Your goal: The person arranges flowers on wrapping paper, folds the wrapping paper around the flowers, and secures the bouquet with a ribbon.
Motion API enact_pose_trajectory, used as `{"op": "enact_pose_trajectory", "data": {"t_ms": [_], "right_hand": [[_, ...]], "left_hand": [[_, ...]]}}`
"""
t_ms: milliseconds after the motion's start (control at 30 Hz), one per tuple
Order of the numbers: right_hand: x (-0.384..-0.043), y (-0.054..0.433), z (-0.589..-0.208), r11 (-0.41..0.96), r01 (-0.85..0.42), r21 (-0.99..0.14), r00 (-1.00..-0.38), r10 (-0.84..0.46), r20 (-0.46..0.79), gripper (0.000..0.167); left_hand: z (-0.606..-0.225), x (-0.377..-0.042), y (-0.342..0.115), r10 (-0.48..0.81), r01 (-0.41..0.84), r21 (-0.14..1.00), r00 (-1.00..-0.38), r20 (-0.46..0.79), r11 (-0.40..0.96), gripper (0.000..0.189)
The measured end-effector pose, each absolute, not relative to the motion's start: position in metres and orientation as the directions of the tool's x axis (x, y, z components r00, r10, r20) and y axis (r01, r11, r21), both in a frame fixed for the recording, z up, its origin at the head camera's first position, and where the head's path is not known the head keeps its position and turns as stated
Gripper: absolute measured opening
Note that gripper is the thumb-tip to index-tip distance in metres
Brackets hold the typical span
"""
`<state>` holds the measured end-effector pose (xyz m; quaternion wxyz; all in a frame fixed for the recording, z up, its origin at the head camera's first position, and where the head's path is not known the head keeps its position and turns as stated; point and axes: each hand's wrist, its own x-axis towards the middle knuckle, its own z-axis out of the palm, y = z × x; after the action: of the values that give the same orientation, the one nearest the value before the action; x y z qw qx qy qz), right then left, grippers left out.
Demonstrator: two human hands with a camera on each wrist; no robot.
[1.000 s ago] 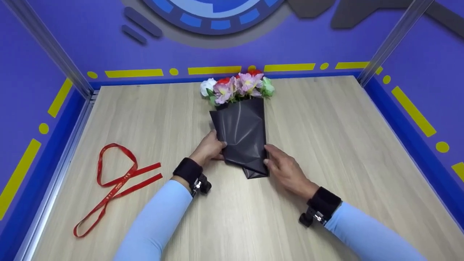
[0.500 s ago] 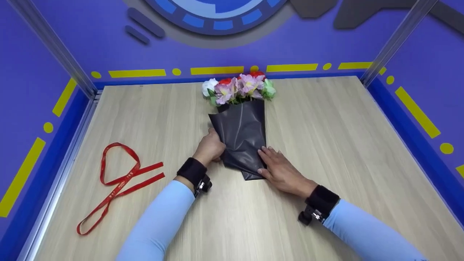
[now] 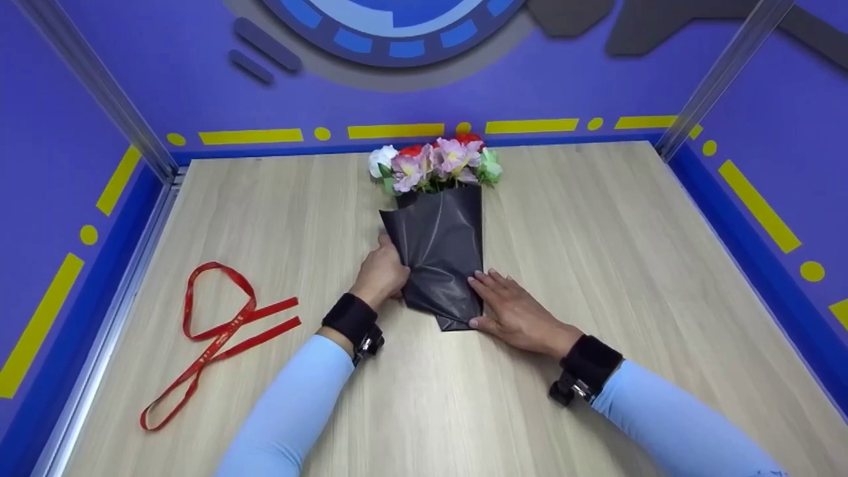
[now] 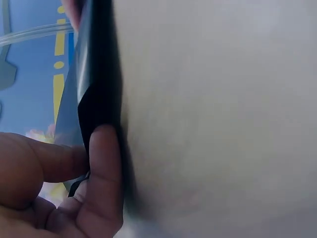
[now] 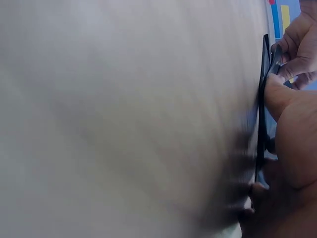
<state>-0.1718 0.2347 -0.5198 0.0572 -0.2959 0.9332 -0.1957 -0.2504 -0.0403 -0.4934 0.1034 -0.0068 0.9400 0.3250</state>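
A bouquet of flowers [image 3: 434, 164] in pink, red, white and pale green lies on the table, its stems hidden in black wrapping paper [image 3: 440, 245]. At the paper's lower left edge, my left hand [image 3: 381, 270] pinches the sheet. The left wrist view shows the thumb and a finger [image 4: 105, 153] gripping a fold of it. My right hand [image 3: 520, 315] rests on the lower right edge, its fingers fairly straight and pressing the paper. In the right wrist view the right thumb [image 5: 280, 96] touches the paper's end; the other fingers are dim and blurred.
A red ribbon [image 3: 228, 328] lies looped on the table to the left of my left forearm. Blue panels with yellow marks [image 3: 397, 130] wall the wooden tabletop [image 3: 596, 232] at the back and both sides. Both wrists carry black straps with small cameras.
My right hand has shifted left, from beside the paper onto its right edge. The left hand's hold has changed, with its thumb now out of sight in the head view. The paper's lower part has creased.
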Motion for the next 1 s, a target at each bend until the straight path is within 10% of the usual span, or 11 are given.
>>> {"op": "enact_pose_trajectory", "data": {"t_ms": [300, 500, 767, 1000], "right_hand": [[-0.171, 0.232, -0.521, 0.747, -0.526, -0.408, -0.826, -0.562, 0.035, 0.073], [-0.172, 0.231, -0.522, 0.748, -0.529, -0.401, -0.822, -0.569, 0.023, 0.073], [-0.173, 0.231, -0.521, 0.765, -0.513, -0.39, -0.832, -0.554, 0.007, 0.074], [-0.172, 0.235, -0.522, 0.748, -0.521, -0.412, -0.821, -0.571, 0.001, 0.074]], "left_hand": [[-0.5, -0.244, -0.044, 0.045, 0.06, 0.513, -0.998, 0.041, 0.856, 0.092], [-0.497, -0.226, -0.027, 0.322, 0.354, 0.078, -0.908, 0.269, 0.932, 0.036], [-0.486, -0.183, 0.01, 0.692, 0.709, 0.02, -0.693, 0.202, 0.705, 0.025], [-0.495, -0.175, 0.012, 0.641, 0.646, 0.021, -0.76, 0.108, 0.763, 0.048]]}}
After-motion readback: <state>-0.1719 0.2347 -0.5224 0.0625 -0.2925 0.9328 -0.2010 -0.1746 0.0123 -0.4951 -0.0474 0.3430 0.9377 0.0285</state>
